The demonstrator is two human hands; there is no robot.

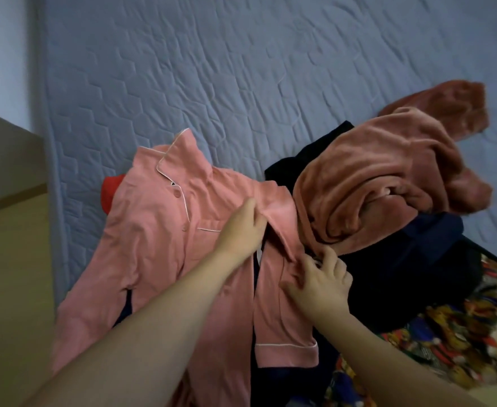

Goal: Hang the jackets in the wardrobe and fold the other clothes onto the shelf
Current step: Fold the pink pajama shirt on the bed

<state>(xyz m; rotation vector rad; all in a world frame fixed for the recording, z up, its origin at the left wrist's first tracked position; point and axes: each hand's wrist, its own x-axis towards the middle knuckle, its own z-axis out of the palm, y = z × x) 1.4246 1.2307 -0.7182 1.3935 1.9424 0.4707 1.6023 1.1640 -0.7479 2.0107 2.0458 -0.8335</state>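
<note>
Fingers (257, 218) of left hand (241, 230) pinching pink pyjama shirt (159, 230) at shoulder seam, right hand (320, 277) fingers curled on its sleeve, apparently spreading garment flat on bed (182, 69) for folding, beside heaped clothes (388, 177).

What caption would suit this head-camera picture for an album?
Both hands, left and right, grip a pink pyjama shirt spread on the bed beside heaped clothes.
</note>
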